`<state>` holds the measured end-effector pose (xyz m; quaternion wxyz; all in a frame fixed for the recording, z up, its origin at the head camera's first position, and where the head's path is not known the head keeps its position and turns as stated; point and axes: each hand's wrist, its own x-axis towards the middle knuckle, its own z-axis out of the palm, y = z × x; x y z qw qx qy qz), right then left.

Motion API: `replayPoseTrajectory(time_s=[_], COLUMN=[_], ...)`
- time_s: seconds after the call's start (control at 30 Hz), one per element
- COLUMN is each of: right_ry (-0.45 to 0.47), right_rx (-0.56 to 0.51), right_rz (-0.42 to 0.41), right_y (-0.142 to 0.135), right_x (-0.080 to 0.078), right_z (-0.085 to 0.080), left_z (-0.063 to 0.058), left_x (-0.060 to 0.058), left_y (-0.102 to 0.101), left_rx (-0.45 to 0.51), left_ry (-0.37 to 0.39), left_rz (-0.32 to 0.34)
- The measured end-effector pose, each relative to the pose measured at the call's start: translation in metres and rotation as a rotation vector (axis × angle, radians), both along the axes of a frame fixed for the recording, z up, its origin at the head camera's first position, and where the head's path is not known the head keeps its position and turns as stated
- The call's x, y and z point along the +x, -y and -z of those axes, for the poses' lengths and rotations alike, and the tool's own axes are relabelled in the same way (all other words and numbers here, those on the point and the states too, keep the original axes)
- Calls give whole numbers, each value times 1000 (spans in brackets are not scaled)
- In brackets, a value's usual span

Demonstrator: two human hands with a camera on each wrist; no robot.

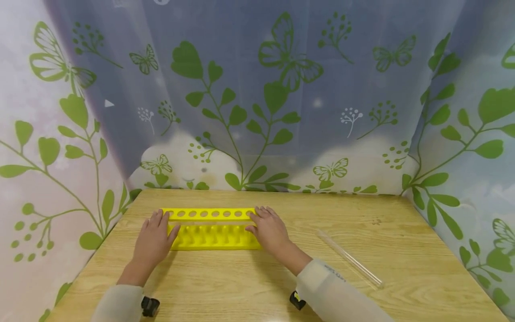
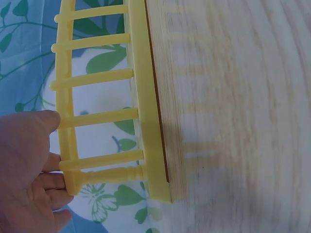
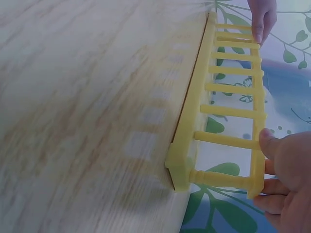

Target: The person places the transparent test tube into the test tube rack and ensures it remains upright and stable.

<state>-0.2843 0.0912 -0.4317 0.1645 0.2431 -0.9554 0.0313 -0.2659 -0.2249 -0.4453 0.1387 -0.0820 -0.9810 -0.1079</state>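
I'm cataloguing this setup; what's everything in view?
Table: 1, light brown, centre foreground.
Rack: 1, yellow, on the table, left of centre.
Tube: 1, clear, on the table right of the rack.
Marking: 1 cluster, brownish, table's far right.
Printed backdrop: panel count unclear, blue, white and pinkish with green prints, behind and beside the table.
Left hand: 1, bare, gripping the rack's left end.
Right hand: 1, bare, gripping the rack's right end.
Sleeves: 2, pale, bottom of the head view.
Wrist devices: 2, black, by the sleeves.
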Motion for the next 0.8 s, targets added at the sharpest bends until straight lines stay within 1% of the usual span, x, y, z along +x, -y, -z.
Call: replayPoseTrajectory(time_s=[0.23,0.37,0.53,0.7,0.8], right_ry=[6,11,-5,-25,-25], right_rx=[22,4,-11,-18,-12], right_rz=[-12,-8,-21,-30,-29], right_y=[-2,-4,-8,-12,-14], right_x=[0,3,7,9,10], right_z=[-1,0,0,2,2], left_z=[4,3,3,2,1], left_x=[2,4,7,8,10], left_y=[-1,-3,-7,-9,-11], left_rx=[10,8,-10,-36,-43], left_ry=[-19,-35,-40,-85,-95], left_rz=[3,5,-7,3,2])
